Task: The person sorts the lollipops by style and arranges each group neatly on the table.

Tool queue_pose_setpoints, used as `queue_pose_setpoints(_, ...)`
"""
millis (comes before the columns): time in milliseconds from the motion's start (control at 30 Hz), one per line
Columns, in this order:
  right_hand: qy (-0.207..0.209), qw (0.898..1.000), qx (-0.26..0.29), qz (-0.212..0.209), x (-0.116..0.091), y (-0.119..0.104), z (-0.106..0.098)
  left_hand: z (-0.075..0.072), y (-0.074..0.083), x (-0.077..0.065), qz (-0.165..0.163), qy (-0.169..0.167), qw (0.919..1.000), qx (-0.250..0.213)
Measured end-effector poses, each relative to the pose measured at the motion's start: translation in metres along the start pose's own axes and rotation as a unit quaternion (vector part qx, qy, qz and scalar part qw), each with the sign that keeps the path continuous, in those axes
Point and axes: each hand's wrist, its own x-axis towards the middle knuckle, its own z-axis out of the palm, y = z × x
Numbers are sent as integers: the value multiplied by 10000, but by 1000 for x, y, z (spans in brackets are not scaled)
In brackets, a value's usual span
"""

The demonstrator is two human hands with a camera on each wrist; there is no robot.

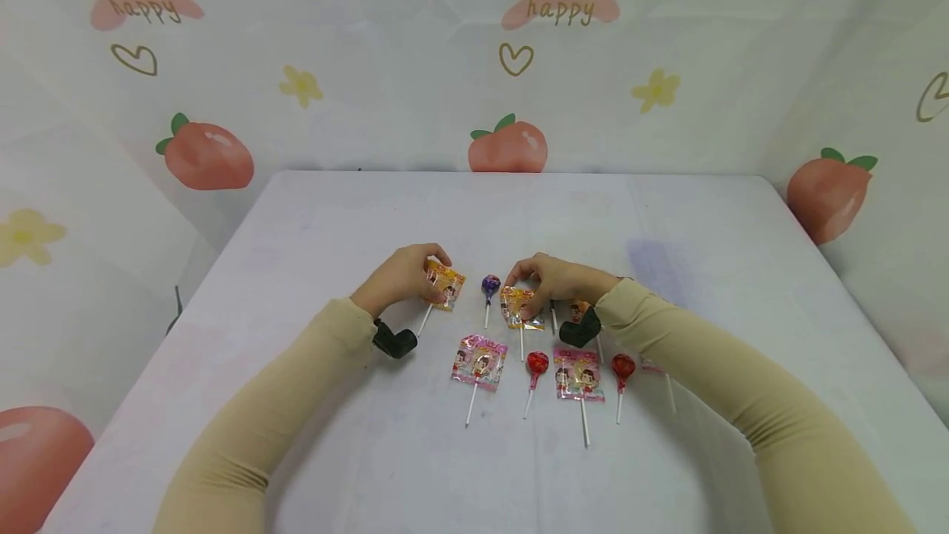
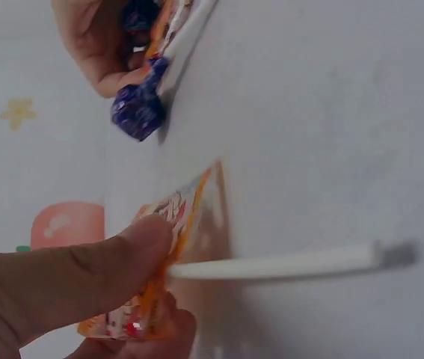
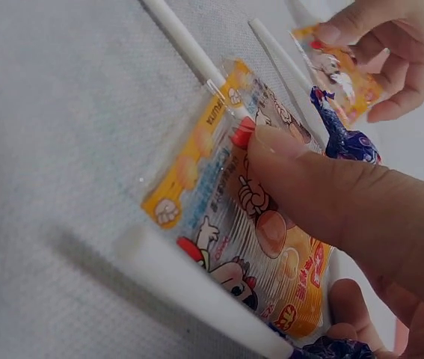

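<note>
My left hand [image 1: 404, 274] pinches a flat orange-wrapped lollipop [image 1: 447, 285] between thumb and fingers; its white stick [image 2: 286, 263] points away from the thumb in the left wrist view. My right hand [image 1: 559, 278] holds a second orange-wrapped lollipop [image 1: 511, 309], thumb [image 3: 279, 146] on the printed front and fingers at the far edge. Between the hands lies a round purple lollipop [image 1: 491, 285]. Another purple lollipop, its wrapper [image 3: 339, 348] largely covered by the right hand, lies beside the held packet. A further orange packet [image 1: 580, 311] is partly hidden behind the right wrist.
Nearer on the white table [image 1: 371, 452] lie pink-wrapped flat lollipops [image 1: 480, 363] and red round ones [image 1: 537, 363], side by side in a row. The right sleeve [image 1: 689, 353] partly covers another packet at the row's right end. A patterned cloth [image 1: 415, 64] hangs behind.
</note>
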Motion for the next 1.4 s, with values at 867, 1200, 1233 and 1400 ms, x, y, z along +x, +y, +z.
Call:
queue_pose_setpoints(867, 9, 9999, -152, 16, 0, -1, 0, -50, 17, 33, 73, 1667, 9197, -3553)
queue_pose_setpoints(1200, -55, 10000, -74, 33, 2, -1, -1, -24, 8, 51, 38, 1828, 9007, -3941)
queue_pose_setpoints(1233, -63, 10000, -68, 6, 2, -1, -1, -21, 8, 52, -11, 1792, 9039, -3883)
queue_pose_setpoints(1400, -80, 9999, -64, -64, 1, 1, -2, -8, 7, 60, -291, 1514, 9212, -3574)
